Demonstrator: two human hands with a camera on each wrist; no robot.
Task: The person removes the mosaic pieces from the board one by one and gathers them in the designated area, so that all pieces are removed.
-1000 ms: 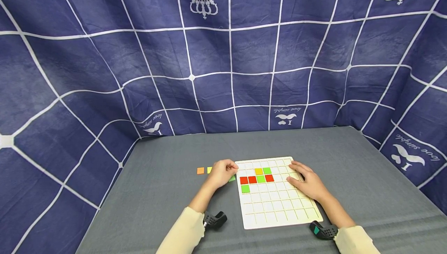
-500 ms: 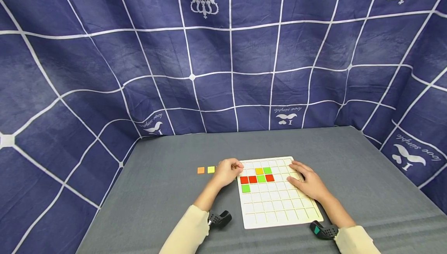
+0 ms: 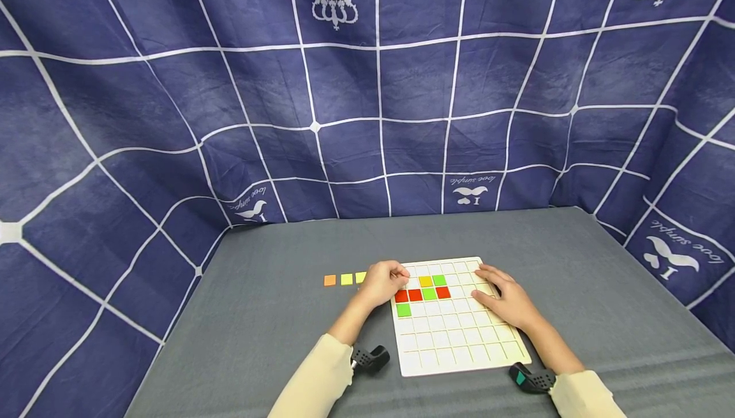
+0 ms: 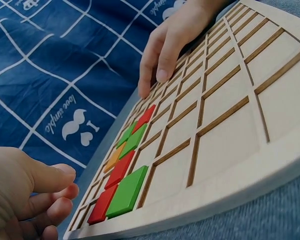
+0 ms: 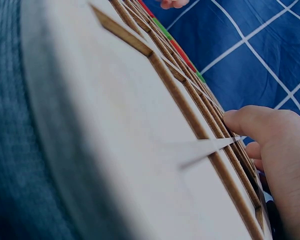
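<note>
Your left hand (image 3: 381,285) is over the left edge of the white gridded board (image 3: 453,341), near its far left corner. Its thumb and fingers are bent toward each other; you cannot tell from these views whether a tile sits between them. Your right hand (image 3: 505,300) rests loosely on the board's right edge, toward the far right corner, fingers spread and gripping nothing.

Seven coloured tiles (image 3: 415,295) lie in the board's cells, toward its left and far edges. Off the board, an orange tile (image 3: 330,280) and two yellow tiles (image 3: 346,279) form a row left of your left hand, which partly covers the nearest one.

You have wide grey table (image 3: 258,341) between that row and the table's left edge, and more between the board and the table's right edge. A blue curtain (image 3: 413,143) rises at the far edge.
</note>
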